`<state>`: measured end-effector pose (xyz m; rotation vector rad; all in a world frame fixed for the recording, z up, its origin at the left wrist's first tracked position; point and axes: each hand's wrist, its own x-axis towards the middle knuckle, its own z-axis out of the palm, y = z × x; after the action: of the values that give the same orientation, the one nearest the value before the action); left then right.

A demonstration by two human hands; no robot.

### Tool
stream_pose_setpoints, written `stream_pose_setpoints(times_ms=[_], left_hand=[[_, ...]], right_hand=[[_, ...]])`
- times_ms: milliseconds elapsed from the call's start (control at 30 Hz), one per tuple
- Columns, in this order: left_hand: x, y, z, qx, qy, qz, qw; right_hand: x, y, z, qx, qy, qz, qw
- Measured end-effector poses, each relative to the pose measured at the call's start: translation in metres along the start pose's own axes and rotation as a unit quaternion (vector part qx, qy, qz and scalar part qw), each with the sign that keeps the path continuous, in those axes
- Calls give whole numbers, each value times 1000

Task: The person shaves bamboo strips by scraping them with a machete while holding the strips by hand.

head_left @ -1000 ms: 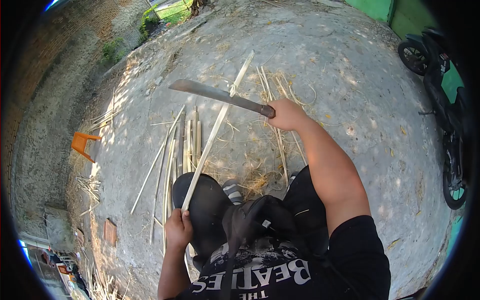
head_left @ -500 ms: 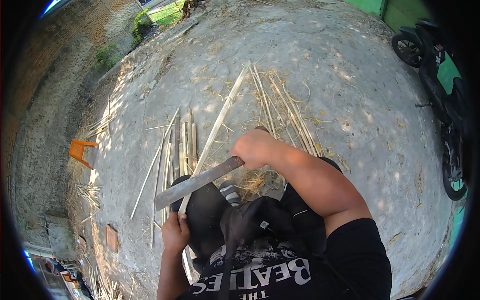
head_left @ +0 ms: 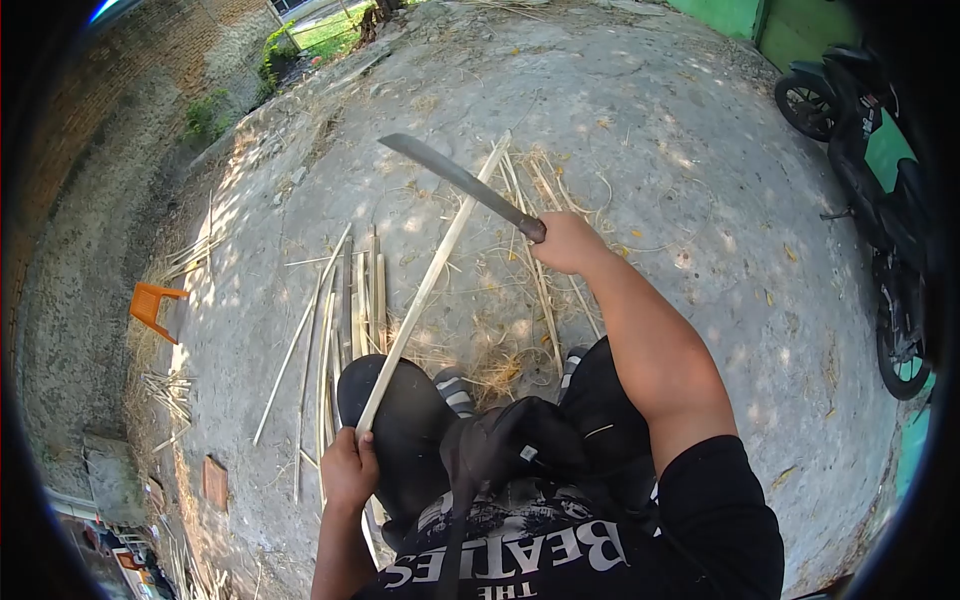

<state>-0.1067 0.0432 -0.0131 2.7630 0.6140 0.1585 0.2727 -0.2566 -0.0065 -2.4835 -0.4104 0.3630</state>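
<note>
Head view: left hand [head_left: 350, 467] on pale strip [head_left: 432, 275], right hand [head_left: 568, 243] on machete [head_left: 455, 178].
Hands well apart, each clamped: left around the strip's near end beside the left knee [head_left: 385, 400], thumb on top; right fist around the machete handle. Strip slants forward and rightward from the left hand, over the knee; blade points forward-left and crosses above its far part, contact can't be told. More loose strips [head_left: 361, 300] lie on the concrete ground [head_left: 730, 300] left of the held one, thinner strips [head_left: 546, 310] to its right. Shavings [head_left: 500, 370] between the feet. Orange stool [head_left: 155, 308] and reddish brick [head_left: 215, 483] off left, dark motorbike [head_left: 858, 175] far right.
</note>
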Motion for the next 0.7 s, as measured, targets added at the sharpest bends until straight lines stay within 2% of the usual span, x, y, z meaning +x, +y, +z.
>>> stream_pose_setpoints(times_ms=[100, 233, 333, 433, 533, 633, 700], left_hand=[[-1, 5, -3, -3, -11, -17, 1000], [-2, 2, -5, 15, -8, -14, 1000], [-9, -9, 4, -27, 32, -9, 999], [-12, -11, 13, -61, 57, -44, 995], [-9, -11, 16, -39, 69, -13, 997], [-4, -7, 11, -24, 39, -33, 998], [-3, -2, 8, -15, 33, -36, 999]], right_hand=[[-13, -18, 17, -83, -52, -141, 985], [-32, -57, 49, -204, -133, -304, 921], [-34, -67, 42, -197, -169, -315, 913], [-5, -37, 32, -96, -142, -225, 959], [8, -15, 16, 13, -77, -74, 994], [0, -10, 22, -32, -71, -114, 990], [-10, -19, 26, -80, -105, -146, 980]])
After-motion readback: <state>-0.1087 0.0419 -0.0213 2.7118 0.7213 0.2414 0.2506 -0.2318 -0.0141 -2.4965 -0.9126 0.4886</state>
